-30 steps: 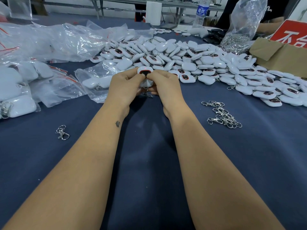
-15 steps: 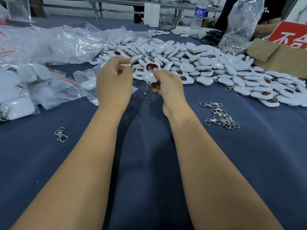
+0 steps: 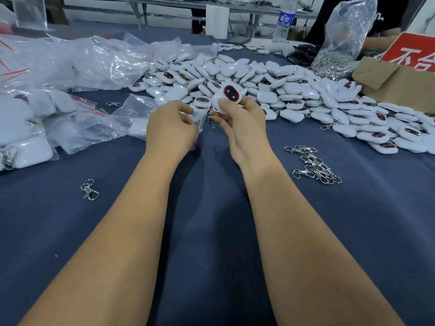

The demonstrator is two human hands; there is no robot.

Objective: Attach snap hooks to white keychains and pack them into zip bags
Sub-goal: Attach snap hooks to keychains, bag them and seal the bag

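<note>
Keychain point(image 3: 227, 98) held up in the right hand point(image 3: 244, 128), pinched between thumb and fingers, its dark red-rimmed face turned toward the camera; a snap hook point(image 3: 211, 118) hangs from its lower edge on the side toward the left hand. The left hand point(image 3: 173, 130) sits just beside it at about nine o'clock, fingers curled and pinching the mouth of a clear zip bag point(image 3: 199, 120), though the thin film makes the exact grip hard to read. The coming move looks like sliding the keychain into that bag: its long axis runs roughly from five to eleven o'clock, hook end lowest and nearest the bag's opening, so the right hand only has to travel a short way toward nine o'clock while the left hand holds the mouth apart.

Behind the hands, from twelve to three o'clock, a large heap of loose white keychains point(image 3: 294, 90) covers the table point(image 3: 211, 231). A cluster of loose hooks point(image 3: 314, 164) lies at three o'clock, and a single hook point(image 3: 89, 189) at eight o'clock. Filled zip bags point(image 3: 26, 128), each showing a white keychain inside, pile up at nine to ten o'clock, with crumpled clear plastic point(image 3: 82, 60) beyond them. A tall clear bag point(image 3: 341, 45) at one o'clock holds many metal hooks, beside a cardboard box point(image 3: 400, 83).
</note>
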